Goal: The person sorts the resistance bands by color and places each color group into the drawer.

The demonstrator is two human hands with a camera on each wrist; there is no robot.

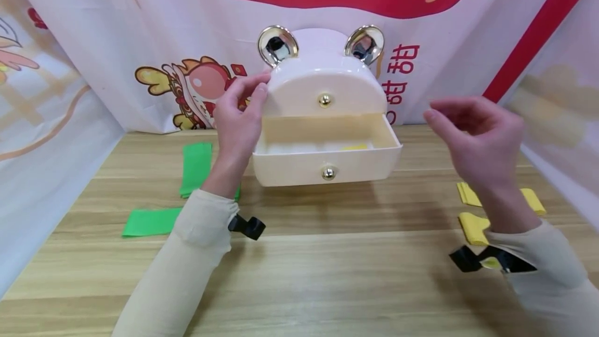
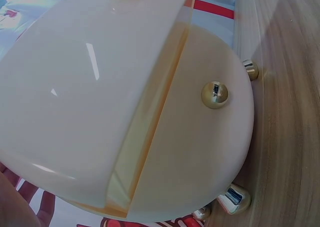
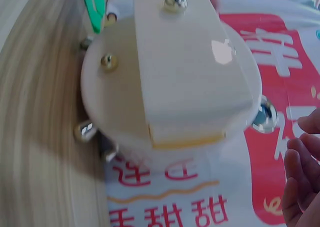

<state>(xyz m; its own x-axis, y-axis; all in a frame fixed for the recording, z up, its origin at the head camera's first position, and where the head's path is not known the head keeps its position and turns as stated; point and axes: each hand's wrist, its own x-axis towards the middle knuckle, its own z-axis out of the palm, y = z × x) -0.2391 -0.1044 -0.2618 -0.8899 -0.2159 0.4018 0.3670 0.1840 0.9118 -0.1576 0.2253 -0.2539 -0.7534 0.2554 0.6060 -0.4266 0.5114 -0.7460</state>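
A white rounded drawer box [image 1: 327, 79] with gold-rimmed eyes on top and gold feet stands at the back of the table. Its middle drawer [image 1: 299, 168] is pulled out; a bit of something yellow [image 1: 356, 147] lies inside. My left hand [image 1: 241, 118] touches the box's upper left side, and in the left wrist view its fingers [image 2: 30, 199] show beside the drawer. Off to the box's right, my right hand [image 1: 482, 142] is raised in the air, fingers loosely bent and holding nothing. A lower drawer with a gold knob [image 2: 215, 94] appears closed.
Green folded strips [image 1: 196, 165] lie on the wooden table [image 1: 318, 285] at left, partly behind my left arm. Yellow folded pieces [image 1: 473, 228] lie at right, partly covered by my right arm. Printed cloth [image 1: 164, 25] hangs behind the box and along both sides.
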